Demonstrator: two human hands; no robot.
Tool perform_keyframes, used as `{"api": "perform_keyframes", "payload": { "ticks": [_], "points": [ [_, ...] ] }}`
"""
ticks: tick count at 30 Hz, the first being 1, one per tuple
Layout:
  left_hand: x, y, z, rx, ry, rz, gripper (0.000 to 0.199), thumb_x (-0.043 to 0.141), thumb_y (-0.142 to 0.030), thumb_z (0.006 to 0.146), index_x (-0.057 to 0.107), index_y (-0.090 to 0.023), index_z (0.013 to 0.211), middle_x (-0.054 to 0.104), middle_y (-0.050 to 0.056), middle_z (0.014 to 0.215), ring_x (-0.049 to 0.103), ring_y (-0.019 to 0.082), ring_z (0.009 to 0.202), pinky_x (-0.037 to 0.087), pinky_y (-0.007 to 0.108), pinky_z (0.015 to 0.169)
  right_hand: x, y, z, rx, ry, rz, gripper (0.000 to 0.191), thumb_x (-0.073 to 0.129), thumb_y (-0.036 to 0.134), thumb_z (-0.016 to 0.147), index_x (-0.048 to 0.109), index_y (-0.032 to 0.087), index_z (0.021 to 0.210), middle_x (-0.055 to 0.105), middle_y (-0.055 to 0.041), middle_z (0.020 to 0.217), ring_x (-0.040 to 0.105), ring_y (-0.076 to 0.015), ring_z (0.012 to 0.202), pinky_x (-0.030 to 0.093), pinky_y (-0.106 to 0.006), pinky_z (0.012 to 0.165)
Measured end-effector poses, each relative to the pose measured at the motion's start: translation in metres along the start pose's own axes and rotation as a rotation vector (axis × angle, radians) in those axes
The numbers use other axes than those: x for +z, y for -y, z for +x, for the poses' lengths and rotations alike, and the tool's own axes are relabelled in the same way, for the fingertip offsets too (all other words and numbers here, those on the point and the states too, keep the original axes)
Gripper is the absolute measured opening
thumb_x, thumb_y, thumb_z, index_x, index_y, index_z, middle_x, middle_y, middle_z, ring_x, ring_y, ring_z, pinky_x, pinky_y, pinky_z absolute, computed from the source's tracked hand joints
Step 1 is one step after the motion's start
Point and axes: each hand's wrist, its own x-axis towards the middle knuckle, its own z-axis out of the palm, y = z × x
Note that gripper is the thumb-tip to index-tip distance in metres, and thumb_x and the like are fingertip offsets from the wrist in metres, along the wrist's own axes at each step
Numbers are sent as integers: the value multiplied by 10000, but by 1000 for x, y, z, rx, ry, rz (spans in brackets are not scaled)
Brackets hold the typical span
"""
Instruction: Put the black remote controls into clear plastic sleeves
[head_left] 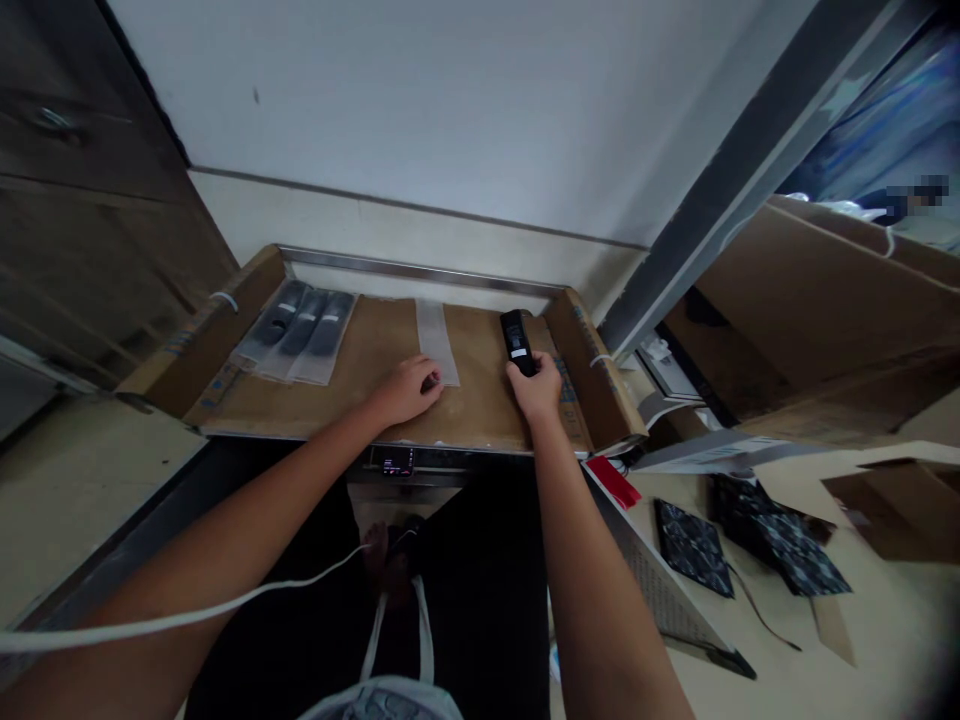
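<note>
My right hand [537,384] grips the lower end of a black remote control [515,335], which has small print and a white label on the side facing up. My left hand [411,390] is closed, its curled fingers at the lower left edge of a flat, frosted plastic sleeve [435,335] lying on the cardboard. Part of the fingertips is hidden. To the left, several similar dark items in clear sleeves [304,335] lie side by side, each with a white label.
A cardboard-lined tray [375,405] with raised sides spans my lap. A lit phone screen [397,461] shows below its front edge. A white cable [225,605] crosses my left arm. At right are a large carton [840,330], a red strip [613,482] and dark patterned pieces [694,545] on the floor.
</note>
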Motion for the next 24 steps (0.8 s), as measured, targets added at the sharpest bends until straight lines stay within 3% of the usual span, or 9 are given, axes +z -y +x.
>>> {"api": "perform_keyframes", "payload": {
  "ticks": [3, 6, 12, 18, 21, 24],
  "points": [
    [2, 2, 4, -9, 8, 23, 44, 604, -166, 861, 602, -182, 821, 608, 27, 840, 565, 156, 769, 455, 305, 750, 0, 1, -3, 59, 57, 104, 359, 714, 408, 670, 614, 184, 932, 701, -48, 849, 651, -208, 768, 538, -344, 731],
    [3, 4, 7, -9, 27, 31, 81, 578, -154, 877, 613, -180, 809, 621, 32, 822, 573, 162, 771, 452, 311, 761, -1, 6, -7, 196, 178, 331, 399, 738, 436, 675, 568, 205, 953, 672, 4, 765, 670, -175, 637, 530, -275, 554],
    [11, 8, 21, -48, -4, 47, 92, 586, -155, 891, 629, -173, 811, 633, 34, 791, 580, 165, 755, 459, 317, 775, -27, 20, -20, 341, 542, 555, 380, 762, 463, 707, 630, 189, 937, 751, -32, 855, 672, -124, 535, 471, -184, 402],
    [14, 11, 30, -57, -20, -56, 111, 588, -188, 900, 696, -167, 912, 686, 47, 835, 601, 167, 750, 476, 318, 756, -58, 25, -30, 430, 901, 505, 374, 766, 415, 730, 691, 163, 996, 775, -62, 860, 655, -119, 493, 448, -169, 365],
    [15, 15, 29, -40, -46, -99, 120, 595, -187, 894, 712, -170, 918, 702, 44, 837, 600, 160, 724, 486, 317, 736, -58, 29, -30, 431, 982, 430, 346, 762, 394, 737, 705, 160, 984, 770, -57, 847, 655, -113, 508, 451, -161, 367],
    [16, 17, 27, -21, -82, -138, 139, 595, -152, 879, 716, -174, 945, 731, 53, 909, 628, 156, 766, 508, 319, 769, -54, 32, -30, 432, 982, 407, 334, 763, 394, 731, 710, 164, 966, 761, -46, 814, 648, -111, 504, 442, -159, 360]
  ]
}}
